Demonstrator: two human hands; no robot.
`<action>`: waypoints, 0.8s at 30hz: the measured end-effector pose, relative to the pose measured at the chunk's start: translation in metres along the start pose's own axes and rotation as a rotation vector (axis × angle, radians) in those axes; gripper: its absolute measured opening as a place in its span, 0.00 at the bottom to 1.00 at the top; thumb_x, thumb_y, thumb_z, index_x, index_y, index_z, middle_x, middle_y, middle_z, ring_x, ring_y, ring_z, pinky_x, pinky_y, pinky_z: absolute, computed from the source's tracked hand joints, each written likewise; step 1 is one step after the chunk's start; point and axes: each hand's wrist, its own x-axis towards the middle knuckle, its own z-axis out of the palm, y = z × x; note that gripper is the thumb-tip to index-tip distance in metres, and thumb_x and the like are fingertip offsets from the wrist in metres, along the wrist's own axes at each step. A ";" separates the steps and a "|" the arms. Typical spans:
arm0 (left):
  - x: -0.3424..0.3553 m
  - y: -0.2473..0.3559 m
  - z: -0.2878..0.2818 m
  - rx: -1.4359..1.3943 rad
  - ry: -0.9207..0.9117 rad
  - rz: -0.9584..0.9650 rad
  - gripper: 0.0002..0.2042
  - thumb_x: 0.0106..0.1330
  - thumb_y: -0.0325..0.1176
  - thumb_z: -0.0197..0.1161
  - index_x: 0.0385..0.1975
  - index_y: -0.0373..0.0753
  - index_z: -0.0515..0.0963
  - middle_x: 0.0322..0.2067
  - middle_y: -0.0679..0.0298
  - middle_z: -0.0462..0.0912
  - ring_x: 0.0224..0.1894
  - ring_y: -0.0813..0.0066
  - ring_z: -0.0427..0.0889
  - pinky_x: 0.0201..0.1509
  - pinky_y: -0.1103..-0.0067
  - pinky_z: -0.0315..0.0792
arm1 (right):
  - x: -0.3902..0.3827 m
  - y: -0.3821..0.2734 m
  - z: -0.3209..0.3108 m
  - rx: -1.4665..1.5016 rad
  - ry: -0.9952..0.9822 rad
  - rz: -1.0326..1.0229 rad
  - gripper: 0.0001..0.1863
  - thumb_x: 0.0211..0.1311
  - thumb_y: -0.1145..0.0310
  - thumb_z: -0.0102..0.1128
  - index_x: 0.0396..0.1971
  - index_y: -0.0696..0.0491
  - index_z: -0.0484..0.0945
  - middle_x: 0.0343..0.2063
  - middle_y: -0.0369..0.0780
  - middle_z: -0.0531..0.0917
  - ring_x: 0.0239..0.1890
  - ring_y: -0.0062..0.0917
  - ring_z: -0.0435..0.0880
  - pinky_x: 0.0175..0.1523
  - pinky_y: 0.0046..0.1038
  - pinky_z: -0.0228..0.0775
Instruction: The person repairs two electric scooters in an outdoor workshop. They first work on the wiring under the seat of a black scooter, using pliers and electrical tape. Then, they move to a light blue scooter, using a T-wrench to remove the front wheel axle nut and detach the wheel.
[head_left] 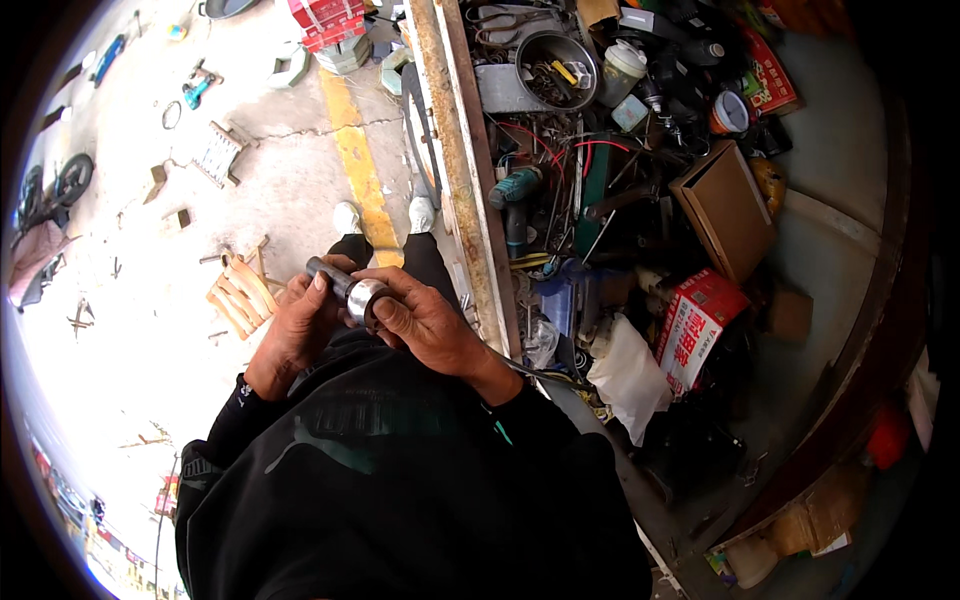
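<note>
In front of my body, both hands hold a metal part with a dark cylindrical shaft (334, 275) and a shiny round collar (366, 297). My left hand (303, 322) is closed around the shaft side, its thumb lying along it. The fingers and thumb of my right hand (430, 325) grip the shiny collar end. The shaft tilts up and to the left. My fingers hide its underside, so I cannot tell its exact kind.
To my right, behind a rusty metal edge (470, 180), lies a cluttered bench: a round pan (556, 72) of small parts, a teal power drill (516, 188), a cardboard box (727, 212), a red-and-white box (700, 328). Gloves (240, 295) lie on the floor at left.
</note>
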 end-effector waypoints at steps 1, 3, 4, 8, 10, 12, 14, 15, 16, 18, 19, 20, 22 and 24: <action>0.006 -0.007 0.004 -0.023 0.013 -0.044 0.30 0.66 0.51 0.65 0.60 0.37 0.68 0.46 0.61 0.78 0.49 0.73 0.79 0.49 0.74 0.76 | -0.007 0.001 -0.011 -0.002 0.029 0.013 0.22 0.74 0.58 0.52 0.60 0.54 0.68 0.26 0.31 0.75 0.24 0.11 0.70 0.30 0.17 0.63; 0.022 -0.004 0.043 0.158 0.069 0.040 0.27 0.68 0.42 0.62 0.63 0.36 0.66 0.52 0.59 0.73 0.54 0.69 0.76 0.55 0.74 0.74 | -0.021 0.001 -0.032 -0.003 0.074 0.050 0.22 0.74 0.60 0.54 0.61 0.55 0.68 0.26 0.31 0.74 0.24 0.10 0.69 0.29 0.16 0.63; 0.030 -0.004 0.047 0.475 -0.069 0.139 0.25 0.66 0.38 0.61 0.61 0.35 0.67 0.53 0.57 0.73 0.56 0.64 0.75 0.58 0.71 0.72 | -0.030 -0.006 -0.048 -0.071 0.033 0.121 0.22 0.75 0.67 0.50 0.65 0.55 0.64 0.35 0.35 0.75 0.27 0.12 0.70 0.31 0.16 0.65; 0.060 -0.016 0.086 1.319 -0.457 0.384 0.22 0.48 0.26 0.64 0.46 0.33 0.72 0.43 0.49 0.75 0.50 0.49 0.75 0.55 0.64 0.71 | -0.076 -0.010 -0.087 0.098 0.097 0.191 0.20 0.71 0.67 0.57 0.60 0.57 0.71 0.28 0.32 0.77 0.25 0.10 0.70 0.30 0.15 0.63; 0.079 -0.040 0.099 1.384 -0.463 0.368 0.16 0.45 0.29 0.68 0.32 0.36 0.70 0.28 0.54 0.73 0.34 0.47 0.76 0.39 0.61 0.70 | -0.091 -0.008 -0.101 0.100 0.119 0.196 0.19 0.69 0.68 0.59 0.58 0.57 0.74 0.32 0.34 0.80 0.27 0.12 0.75 0.33 0.16 0.68; 0.099 -0.060 0.102 1.384 -0.498 0.452 0.15 0.47 0.31 0.69 0.28 0.37 0.68 0.25 0.54 0.73 0.31 0.47 0.76 0.35 0.62 0.69 | -0.099 -0.020 -0.108 -0.073 0.145 0.167 0.20 0.67 0.69 0.61 0.56 0.58 0.75 0.36 0.38 0.83 0.33 0.16 0.80 0.40 0.19 0.72; 0.125 -0.079 0.088 1.413 -0.423 0.530 0.14 0.53 0.34 0.69 0.25 0.38 0.67 0.20 0.54 0.72 0.27 0.47 0.75 0.31 0.62 0.68 | -0.111 -0.035 -0.118 -0.128 0.164 0.185 0.21 0.62 0.70 0.64 0.54 0.60 0.77 0.41 0.43 0.85 0.43 0.25 0.85 0.51 0.25 0.74; 0.141 -0.094 0.071 1.442 -0.319 0.570 0.15 0.57 0.36 0.68 0.24 0.38 0.67 0.18 0.53 0.70 0.25 0.47 0.75 0.28 0.62 0.67 | -0.123 -0.039 -0.127 -0.028 0.065 0.014 0.20 0.62 0.72 0.63 0.54 0.62 0.76 0.41 0.44 0.85 0.44 0.24 0.85 0.52 0.25 0.75; 0.153 -0.111 0.045 1.526 -0.130 0.446 0.15 0.63 0.40 0.66 0.26 0.38 0.69 0.17 0.50 0.71 0.24 0.46 0.76 0.27 0.61 0.67 | -0.137 -0.043 -0.134 0.048 0.041 -0.064 0.21 0.62 0.72 0.62 0.54 0.62 0.76 0.43 0.45 0.85 0.43 0.25 0.85 0.52 0.25 0.75; 0.171 -0.120 0.046 1.521 0.051 0.266 0.15 0.65 0.41 0.65 0.29 0.35 0.70 0.18 0.49 0.74 0.26 0.44 0.78 0.28 0.59 0.69 | -0.159 -0.039 -0.141 0.274 0.117 -0.114 0.23 0.63 0.70 0.62 0.57 0.62 0.74 0.45 0.46 0.83 0.44 0.26 0.85 0.50 0.25 0.76; 0.186 -0.124 0.050 1.552 0.074 0.250 0.15 0.65 0.40 0.65 0.32 0.35 0.70 0.20 0.48 0.75 0.28 0.44 0.79 0.30 0.59 0.70 | -0.158 -0.037 -0.154 0.306 0.224 0.022 0.25 0.65 0.67 0.62 0.59 0.61 0.72 0.42 0.45 0.83 0.39 0.21 0.83 0.44 0.21 0.75; 0.200 -0.130 0.065 1.530 0.052 0.302 0.15 0.65 0.39 0.64 0.35 0.34 0.68 0.23 0.47 0.77 0.30 0.43 0.79 0.33 0.58 0.71 | -0.155 -0.023 -0.165 0.323 0.311 0.021 0.24 0.66 0.67 0.61 0.59 0.61 0.71 0.41 0.44 0.83 0.35 0.19 0.80 0.41 0.20 0.73; 0.242 -0.130 0.100 1.546 0.000 0.326 0.15 0.65 0.35 0.61 0.41 0.33 0.64 0.31 0.46 0.78 0.35 0.42 0.79 0.40 0.57 0.72 | -0.141 0.001 -0.186 0.232 0.463 0.054 0.24 0.68 0.66 0.58 0.60 0.60 0.70 0.38 0.41 0.80 0.27 0.15 0.72 0.36 0.17 0.68; 0.290 -0.150 0.113 1.659 -0.108 0.535 0.11 0.65 0.32 0.58 0.39 0.34 0.66 0.32 0.50 0.77 0.40 0.49 0.80 0.40 0.60 0.74 | -0.145 0.014 -0.198 0.177 0.541 0.101 0.24 0.69 0.66 0.58 0.60 0.60 0.70 0.38 0.40 0.80 0.27 0.14 0.72 0.37 0.17 0.68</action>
